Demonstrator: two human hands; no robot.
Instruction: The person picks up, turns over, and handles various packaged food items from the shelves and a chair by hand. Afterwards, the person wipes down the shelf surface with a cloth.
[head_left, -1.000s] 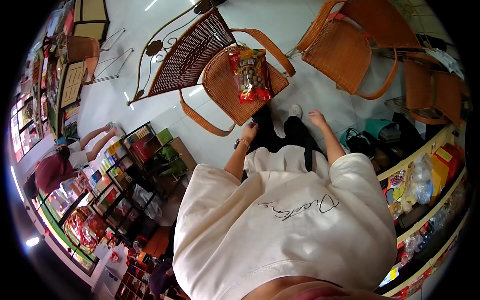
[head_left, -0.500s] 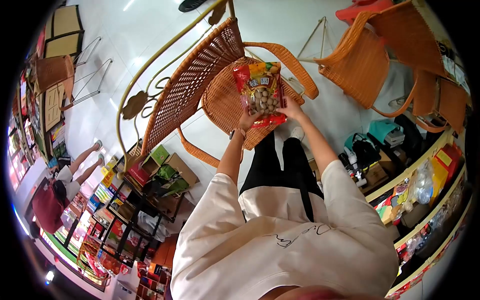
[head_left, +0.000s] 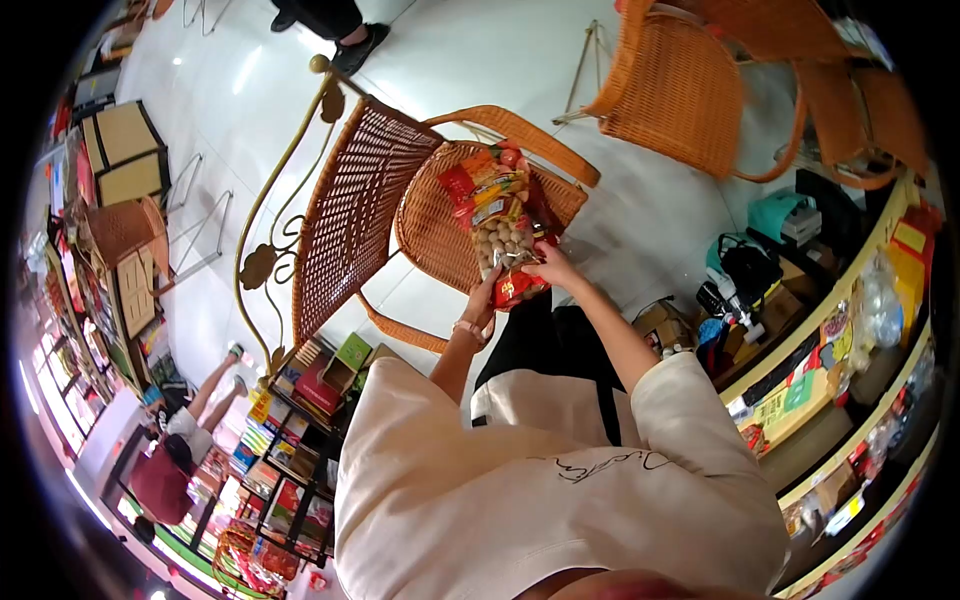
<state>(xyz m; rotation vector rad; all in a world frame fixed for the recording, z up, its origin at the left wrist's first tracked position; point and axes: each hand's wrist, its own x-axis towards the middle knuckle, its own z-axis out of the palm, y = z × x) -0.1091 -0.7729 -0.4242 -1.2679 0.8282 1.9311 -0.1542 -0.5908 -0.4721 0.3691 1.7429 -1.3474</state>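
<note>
Between my two hands is a bag of dried longans [head_left: 500, 236], red and yellow with a see-through window showing round tan fruits. My left hand [head_left: 481, 303] grips its lower left corner, with the thumb on the front. At the lower right edge, my right hand [head_left: 553, 267] is closed on the wrapper. The bag leans up and to the left above the seat of a brown wicker armchair [head_left: 425, 217]; whether it touches the seat I cannot tell. Part of the wrapper's right side is creased.
More wicker chairs [head_left: 675, 95] stand at upper right. Shelves with packaged goods [head_left: 850, 370] curve along the right, and a black rack with boxes [head_left: 300, 440] stands at lower left. One person's shoe [head_left: 360, 48] shows at the top; another person [head_left: 165, 480] is at far left.
The bag has come lower, nearer my body, and its top now tips left; its front looks more crumpled. My view has shifted, and another person's legs have entered at the top.
</note>
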